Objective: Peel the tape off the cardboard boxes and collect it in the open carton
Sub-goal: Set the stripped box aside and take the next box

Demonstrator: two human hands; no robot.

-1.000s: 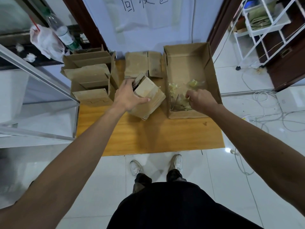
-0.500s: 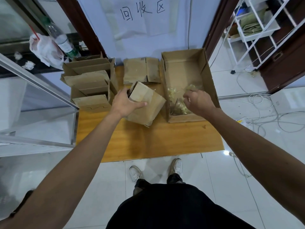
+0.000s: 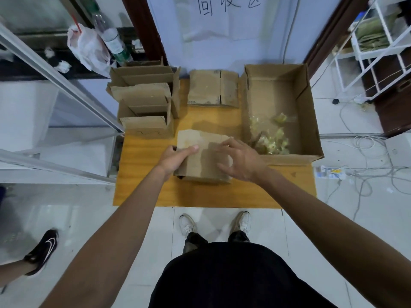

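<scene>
The small cardboard box (image 3: 206,152) sits on the wooden table (image 3: 142,174), near its middle and just left of the open carton (image 3: 289,157). Your left hand (image 3: 174,160) grips the box's left side: the thumb lies flat across the top face and the fingers go out of sight round the edge. Your right hand (image 3: 241,162) lies over the right part of the top with its fingers bent and spread, the tips at the far right edge. It is blurred, so you cannot tell whether it pinches anything or only rests there.

The carton stands along the table's right side, and a heap of crumpled clear and yellowish tape (image 3: 274,141) lies in its near half. A flattened box (image 3: 211,87) lies at the back of the table, between the carton and a stack of opened boxes (image 3: 142,96) on the left. A paper sign (image 3: 226,14) hangs on the wall behind.

Your white shoes (image 3: 188,225) stand on the tiles below the table's edge. Another person's black shoe (image 3: 43,250) shows at the far left, and cables (image 3: 367,174) trail over the floor on the right.
</scene>
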